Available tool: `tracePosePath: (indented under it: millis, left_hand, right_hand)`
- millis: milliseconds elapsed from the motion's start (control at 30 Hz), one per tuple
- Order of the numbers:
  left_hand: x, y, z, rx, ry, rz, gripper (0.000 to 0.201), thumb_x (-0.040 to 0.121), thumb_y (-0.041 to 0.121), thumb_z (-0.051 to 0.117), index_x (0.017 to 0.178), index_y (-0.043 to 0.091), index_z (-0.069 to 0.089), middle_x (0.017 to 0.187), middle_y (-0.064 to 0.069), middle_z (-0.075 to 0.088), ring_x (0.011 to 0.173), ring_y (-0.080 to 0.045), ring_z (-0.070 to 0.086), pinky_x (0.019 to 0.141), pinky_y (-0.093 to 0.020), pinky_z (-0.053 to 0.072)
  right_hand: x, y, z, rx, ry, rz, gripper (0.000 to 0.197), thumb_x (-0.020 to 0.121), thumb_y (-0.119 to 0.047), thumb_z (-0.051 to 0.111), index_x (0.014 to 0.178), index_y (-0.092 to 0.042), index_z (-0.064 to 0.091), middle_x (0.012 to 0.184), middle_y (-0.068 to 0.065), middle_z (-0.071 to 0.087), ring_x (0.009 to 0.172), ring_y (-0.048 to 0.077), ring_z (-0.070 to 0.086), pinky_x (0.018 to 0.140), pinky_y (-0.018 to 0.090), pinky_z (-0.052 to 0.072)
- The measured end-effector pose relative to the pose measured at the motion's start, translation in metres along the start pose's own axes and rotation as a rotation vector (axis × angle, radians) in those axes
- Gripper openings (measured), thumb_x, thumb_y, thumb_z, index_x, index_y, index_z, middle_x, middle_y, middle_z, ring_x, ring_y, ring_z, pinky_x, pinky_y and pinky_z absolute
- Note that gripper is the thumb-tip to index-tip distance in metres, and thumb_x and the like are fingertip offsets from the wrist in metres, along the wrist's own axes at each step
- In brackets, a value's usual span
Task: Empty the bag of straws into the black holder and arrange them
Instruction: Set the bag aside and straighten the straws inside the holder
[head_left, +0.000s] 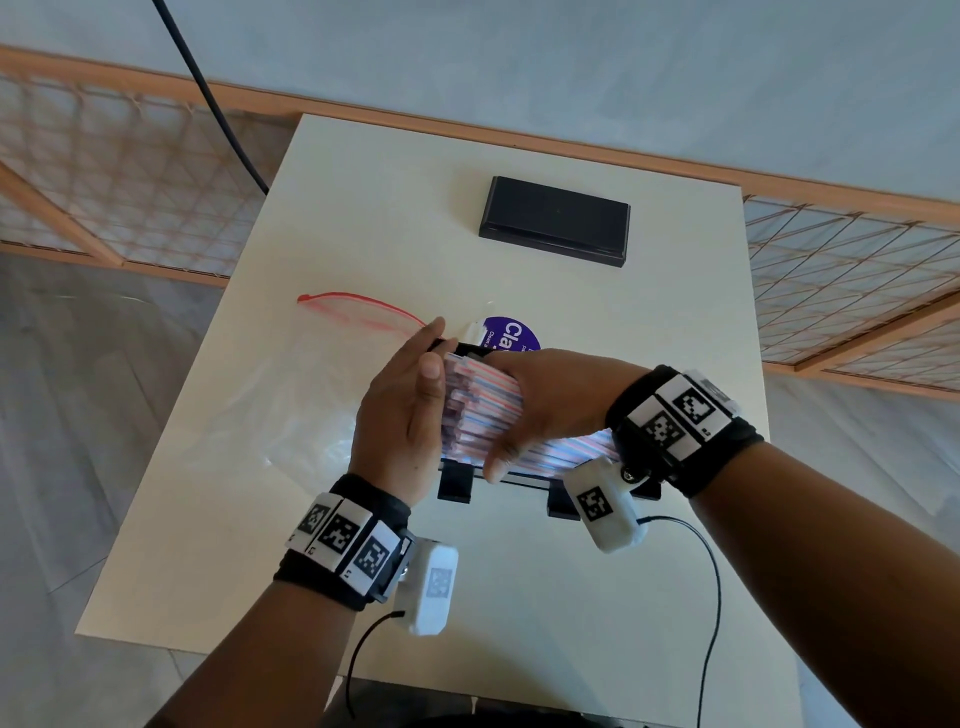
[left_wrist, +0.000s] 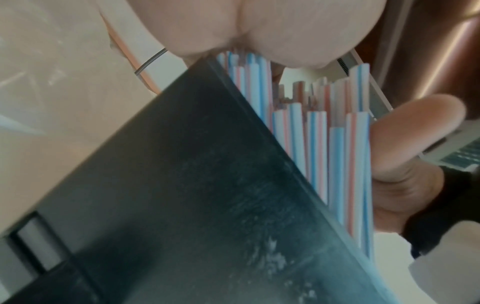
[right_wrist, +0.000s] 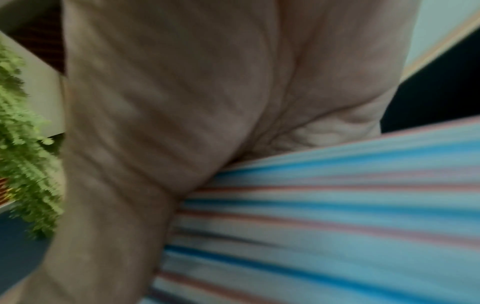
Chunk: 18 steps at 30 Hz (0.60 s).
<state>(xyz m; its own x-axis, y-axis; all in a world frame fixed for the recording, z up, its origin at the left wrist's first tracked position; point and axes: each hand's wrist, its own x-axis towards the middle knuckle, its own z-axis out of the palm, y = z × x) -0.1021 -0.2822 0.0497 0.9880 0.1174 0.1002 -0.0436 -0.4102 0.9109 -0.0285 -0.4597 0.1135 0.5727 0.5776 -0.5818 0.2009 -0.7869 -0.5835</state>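
Note:
Several red, white and blue striped straws (head_left: 480, 410) lie in a bundle across the black holder (head_left: 456, 486) near the middle of the table. My left hand (head_left: 405, 410) stands with straight fingers, its palm flat against the left ends of the straws. My right hand (head_left: 545, 395) lies over the bundle, fingers curled over the far side and thumb on the near side. The left wrist view shows the holder's dark wall (left_wrist: 182, 185), uneven straw ends (left_wrist: 311, 123) and my right thumb (left_wrist: 415, 139). In the right wrist view my palm (right_wrist: 168, 102) rests on the straws (right_wrist: 324, 216).
The clear zip bag (head_left: 291, 395) with a red zip lies flat to the left of the holder, with a purple label (head_left: 511, 335) behind the hands. A black flat box (head_left: 556, 221) sits at the back of the table (head_left: 519, 597). A wooden lattice fence stands on both sides.

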Motion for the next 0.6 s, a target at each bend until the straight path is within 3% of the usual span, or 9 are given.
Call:
tracePosePath:
  millis: [133, 267, 400, 500, 600]
  left_hand:
    - [0.001, 0.0, -0.004, -0.167, -0.035, -0.093, 0.111, 0.083, 0.095, 0.015, 0.149, 0.017, 0.057, 0.16, 0.008, 0.051, 0.147, -0.001, 0.046, 0.122, -0.026, 0.039]
    - [-0.005, 0.002, -0.008, -0.261, 0.017, -0.068, 0.103, 0.086, 0.091, 0.018, 0.144, 0.018, 0.062, 0.153, 0.006, 0.059, 0.143, 0.002, 0.05, 0.117, -0.016, 0.04]
    - [-0.008, 0.002, -0.005, -0.22, 0.012, -0.044, 0.092, 0.094, 0.084, 0.022, 0.14, 0.017, 0.064, 0.145, 0.0, 0.064, 0.14, -0.015, 0.057, 0.119, -0.045, 0.044]
    - [-0.007, 0.002, -0.003, -0.248, 0.069, -0.053, 0.082, 0.095, 0.082, 0.026, 0.138, 0.024, 0.063, 0.147, 0.003, 0.063, 0.142, -0.011, 0.054, 0.12, -0.037, 0.043]
    - [-0.005, 0.0, -0.003, -0.288, 0.125, -0.062, 0.079, 0.095, 0.081, 0.028, 0.137, 0.022, 0.063, 0.147, 0.003, 0.063, 0.143, -0.009, 0.053, 0.118, -0.03, 0.043]
  right_hand:
    - [-0.002, 0.001, -0.003, -0.005, 0.013, 0.03, 0.085, 0.047, -0.069, 0.091, 0.121, -0.046, 0.055, 0.105, -0.025, 0.069, 0.098, -0.006, 0.062, 0.092, 0.025, 0.048]
    - [-0.008, -0.001, -0.006, -0.091, 0.062, 0.054, 0.081, 0.049, -0.075, 0.087, 0.116, -0.037, 0.06, 0.103, -0.016, 0.07, 0.096, 0.009, 0.064, 0.089, 0.032, 0.051]
    - [-0.016, 0.0, -0.005, -0.092, 0.134, 0.062, 0.09, 0.049, -0.073, 0.088, 0.126, -0.035, 0.06, 0.113, -0.013, 0.071, 0.104, 0.013, 0.063, 0.094, 0.036, 0.052]
    - [-0.022, 0.0, 0.001, -0.081, 0.176, 0.061, 0.098, 0.05, -0.069, 0.09, 0.136, -0.034, 0.055, 0.121, -0.01, 0.07, 0.111, 0.016, 0.063, 0.093, 0.034, 0.051]
    - [-0.03, -0.001, 0.007, -0.072, 0.256, 0.05, 0.104, 0.053, -0.066, 0.091, 0.143, -0.033, 0.05, 0.129, -0.007, 0.069, 0.118, 0.018, 0.061, 0.094, 0.033, 0.049]
